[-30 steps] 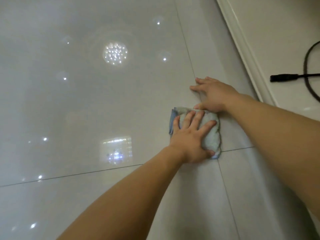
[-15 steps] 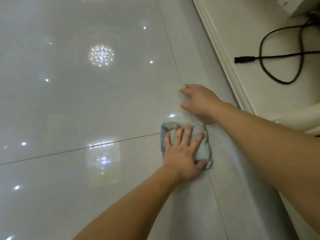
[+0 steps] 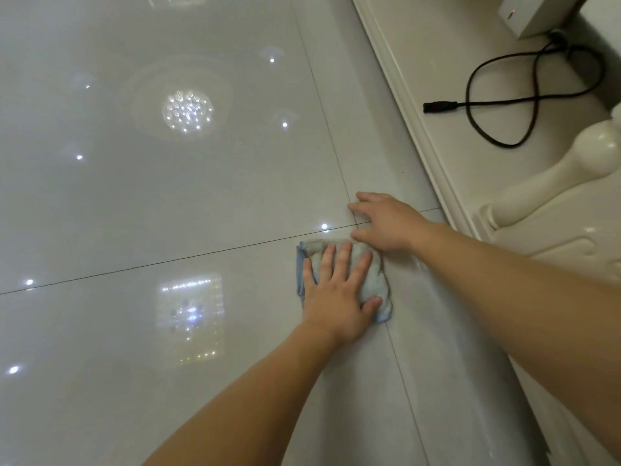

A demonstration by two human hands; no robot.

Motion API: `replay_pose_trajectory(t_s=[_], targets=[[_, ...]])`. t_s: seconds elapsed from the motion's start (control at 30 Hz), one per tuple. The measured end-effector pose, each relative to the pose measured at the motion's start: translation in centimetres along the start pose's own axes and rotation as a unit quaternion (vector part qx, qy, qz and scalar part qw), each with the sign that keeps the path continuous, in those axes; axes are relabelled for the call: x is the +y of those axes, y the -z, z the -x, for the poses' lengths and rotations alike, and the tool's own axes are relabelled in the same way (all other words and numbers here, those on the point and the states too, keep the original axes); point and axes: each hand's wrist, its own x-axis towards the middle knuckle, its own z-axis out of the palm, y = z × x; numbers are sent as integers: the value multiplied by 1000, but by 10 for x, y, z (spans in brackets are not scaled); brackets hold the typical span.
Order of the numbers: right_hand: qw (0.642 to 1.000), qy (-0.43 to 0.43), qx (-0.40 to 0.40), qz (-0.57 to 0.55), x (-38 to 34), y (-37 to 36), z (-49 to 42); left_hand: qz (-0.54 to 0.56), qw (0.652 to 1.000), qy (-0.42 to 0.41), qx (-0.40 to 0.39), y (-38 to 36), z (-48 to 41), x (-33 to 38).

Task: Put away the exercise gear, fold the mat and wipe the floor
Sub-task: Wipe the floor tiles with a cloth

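Head view: floor wipe, one cloth (image 3: 379, 281), two hands, close to the right-hand skirting (image 3: 420, 129).

The cloth's middle is hidden under the left hand (image 3: 336, 294). The white box (image 3: 537, 15) is cut off at the far edge, the cream furniture leg (image 3: 571, 163) at the right edge, and both forearms run out of frame near. Count: one folded blue-grey cloth, one black cable (image 3: 440, 106), one box, one turned leg. The left hand lies palm down with fingers spread, pressing the cloth flat on the tiled floor (image 3: 168, 213). The right hand (image 3: 386, 223) lies flat on bare tile just beyond the cloth, fingers relaxed, holding nothing. The cloth sits just near of a tile joint. Open glossy tile runs left and far; the skirting and furniture close the right side.
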Motion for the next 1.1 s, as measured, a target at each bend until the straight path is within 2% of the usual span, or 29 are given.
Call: replay_pose_trajectory(t_s=[0.27, 0.57, 1.1], targets=[[1000, 11, 9, -9, -7, -2, 10, -11, 1000, 4, 18, 2, 9, -24], [997, 75, -15, 29, -40, -7, 2, -33, 999, 22, 18, 14, 30, -79], [984, 166, -47, 55, -116, -26, -17, -42, 998, 43, 30, 39, 81, -207]])
